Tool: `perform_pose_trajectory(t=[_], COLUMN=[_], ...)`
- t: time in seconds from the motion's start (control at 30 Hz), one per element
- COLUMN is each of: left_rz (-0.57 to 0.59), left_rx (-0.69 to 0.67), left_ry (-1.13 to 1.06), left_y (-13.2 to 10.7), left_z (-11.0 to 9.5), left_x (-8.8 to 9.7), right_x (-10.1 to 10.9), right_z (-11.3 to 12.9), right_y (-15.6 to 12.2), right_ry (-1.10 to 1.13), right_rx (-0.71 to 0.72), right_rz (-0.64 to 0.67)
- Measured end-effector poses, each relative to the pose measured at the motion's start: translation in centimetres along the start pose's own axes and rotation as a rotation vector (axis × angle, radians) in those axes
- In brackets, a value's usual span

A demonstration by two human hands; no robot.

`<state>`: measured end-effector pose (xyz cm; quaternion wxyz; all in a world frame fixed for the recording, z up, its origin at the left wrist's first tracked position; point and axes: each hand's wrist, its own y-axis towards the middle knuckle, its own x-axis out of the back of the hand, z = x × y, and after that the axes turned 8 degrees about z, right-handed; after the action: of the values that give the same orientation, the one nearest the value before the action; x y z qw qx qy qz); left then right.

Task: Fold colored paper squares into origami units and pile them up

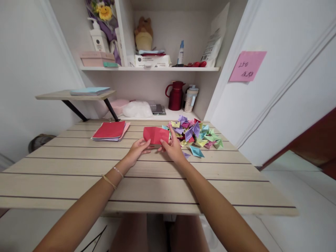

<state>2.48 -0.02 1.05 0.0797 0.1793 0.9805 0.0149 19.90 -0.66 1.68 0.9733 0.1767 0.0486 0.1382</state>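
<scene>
Between my two hands is a red sheet of paper [155,134], a wide rectangle that looks folded, held up a little over the table. My left hand [139,149] pinches its lower left corner, thumb in front. My right hand [172,146] grips the lower right end with the thumb, its index finger stretched up along the edge. Just beyond the right hand lies a heap of folded paper boats [193,131] in purple, yellow, green, pink and blue. One blue paper boat [196,151] sits apart at the near side of the heap.
A stack of coloured paper [109,131], red on top, lies on the slatted table [157,189] at left. Behind it a small raised shelf [76,94] carries light-blue paper. In the back cabinet stand a dark red jug [175,96] and a pale tumbler [191,99].
</scene>
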Motion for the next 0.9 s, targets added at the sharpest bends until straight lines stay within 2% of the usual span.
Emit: perform_pose_trajectory(t=[0.1,0.2,0.3,0.37,0.47,0.57,0.7,0.9], left_rz=[-0.106,-0.285,-0.424,-0.449,-0.431,-0.363,-0.222,-0.075], left_rx=[-0.103,-0.181,-0.207,-0.222,-0.240,-0.228,-0.162,-0.046], left_ry=[-0.119,-0.199,-0.239,-0.245,-0.249,-0.240,-0.139,0.225], left_y=[0.2,0.5,0.7,0.8,0.7,0.6,0.4,0.3], left_z=[0.0,0.0,-0.3,-0.5,-0.8,-0.9,-0.6,0.4], left_x=[0.3,0.7,1.1,1.3,1.5,1.3,0.8,0.3], right_x=[-0.1,-0.1,0.0,0.0,-0.1,-0.1,-0.1,-0.4], right_z=[-0.1,-0.4,-0.3,0.0,0.3,0.1,-0.3,-0.2], right_y=[-0.2,-0.4,-0.8,-1.0,-1.0,-0.8,-0.5,-0.1], right_ry=[-0.066,-0.179,-0.417,-0.582,-0.720,-0.720,-0.532,-0.220], right_rx=[0.004,0.017,0.063,0.104,0.169,0.173,0.139,0.072], right_rz=[0.024,0.060,0.113,0.170,0.247,0.251,0.205,0.066])
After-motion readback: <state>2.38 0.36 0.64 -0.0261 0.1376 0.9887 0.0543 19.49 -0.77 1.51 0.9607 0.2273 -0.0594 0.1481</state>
